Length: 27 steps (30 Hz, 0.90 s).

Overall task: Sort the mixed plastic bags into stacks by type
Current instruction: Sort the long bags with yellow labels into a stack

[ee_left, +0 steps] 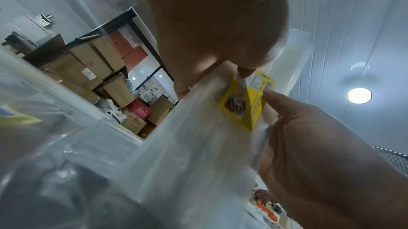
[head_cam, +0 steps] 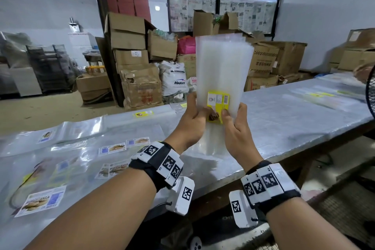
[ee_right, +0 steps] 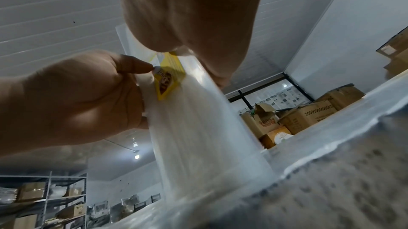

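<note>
I hold a thick stack of clear plastic bags point(head_cam: 221, 67) upright, its lower edge down on the table point(head_cam: 284, 128). A yellow printed label point(head_cam: 218, 100) faces me on the front bag. My left hand point(head_cam: 197, 111) grips the stack's left edge, thumb in front. My right hand point(head_cam: 233, 113) grips the right edge, thumb on the label. The left wrist view shows the stack point(ee_left: 187, 145) and label point(ee_left: 245, 107) between both hands. The right wrist view shows the same stack point(ee_right: 198, 128) and label point(ee_right: 167, 77).
Loose clear bags with blue-and-white biscuit labels point(head_cam: 40, 201) lie spread over the table's left part. A flat bag with a yellow label point(head_cam: 143, 113) lies behind my left hand; more bags point(head_cam: 320, 94) lie far right. A fan guard point(head_cam: 370, 91) and cardboard boxes point(head_cam: 140, 85) border the table.
</note>
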{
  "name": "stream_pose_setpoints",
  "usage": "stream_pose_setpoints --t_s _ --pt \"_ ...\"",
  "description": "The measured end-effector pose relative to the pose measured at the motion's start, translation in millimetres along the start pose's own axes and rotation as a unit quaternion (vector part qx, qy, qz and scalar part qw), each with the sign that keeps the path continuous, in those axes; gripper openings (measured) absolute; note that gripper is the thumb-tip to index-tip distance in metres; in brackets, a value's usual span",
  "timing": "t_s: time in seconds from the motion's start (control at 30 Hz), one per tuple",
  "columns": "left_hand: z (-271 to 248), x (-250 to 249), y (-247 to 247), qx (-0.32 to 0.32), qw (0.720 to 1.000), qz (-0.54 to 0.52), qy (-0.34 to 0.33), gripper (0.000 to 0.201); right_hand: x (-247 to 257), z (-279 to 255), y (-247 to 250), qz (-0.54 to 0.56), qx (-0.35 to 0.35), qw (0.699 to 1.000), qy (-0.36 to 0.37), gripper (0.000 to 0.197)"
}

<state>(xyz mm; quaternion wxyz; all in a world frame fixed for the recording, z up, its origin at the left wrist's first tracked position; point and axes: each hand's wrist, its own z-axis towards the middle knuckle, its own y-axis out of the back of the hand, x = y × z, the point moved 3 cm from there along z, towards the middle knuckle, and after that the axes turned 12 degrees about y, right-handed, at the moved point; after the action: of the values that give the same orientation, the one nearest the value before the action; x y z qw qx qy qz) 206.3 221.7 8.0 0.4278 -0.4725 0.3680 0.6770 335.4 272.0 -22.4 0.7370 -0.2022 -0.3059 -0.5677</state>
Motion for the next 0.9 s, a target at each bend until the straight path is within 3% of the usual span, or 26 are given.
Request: stream_pose_setpoints --t_s 0.23,0.37,0.6,0.9 --pt "-7.1 16.2 6.5 0.007 0.999 0.032 0.039 0.032 -12.9 -14.8 -0.9 -0.022 0.024 0.999 -0.022 0.022" --pt "-11.0 24.8 4.7 0.006 0.996 0.058 0.06 0.018 -11.4 -20.3 -7.6 -0.021 0.023 0.999 -0.034 0.013" --pt "-5.0 4.2 6.3 0.006 0.999 0.012 0.029 0.023 3.0 -4.7 -9.0 -0.011 -0.001 1.0 -0.029 0.008" --pt "-11.4 39.2 13.2 0.037 0.989 0.115 0.088 0.022 -15.9 -35.8 -3.4 -0.072 0.047 0.994 -0.06 0.012"
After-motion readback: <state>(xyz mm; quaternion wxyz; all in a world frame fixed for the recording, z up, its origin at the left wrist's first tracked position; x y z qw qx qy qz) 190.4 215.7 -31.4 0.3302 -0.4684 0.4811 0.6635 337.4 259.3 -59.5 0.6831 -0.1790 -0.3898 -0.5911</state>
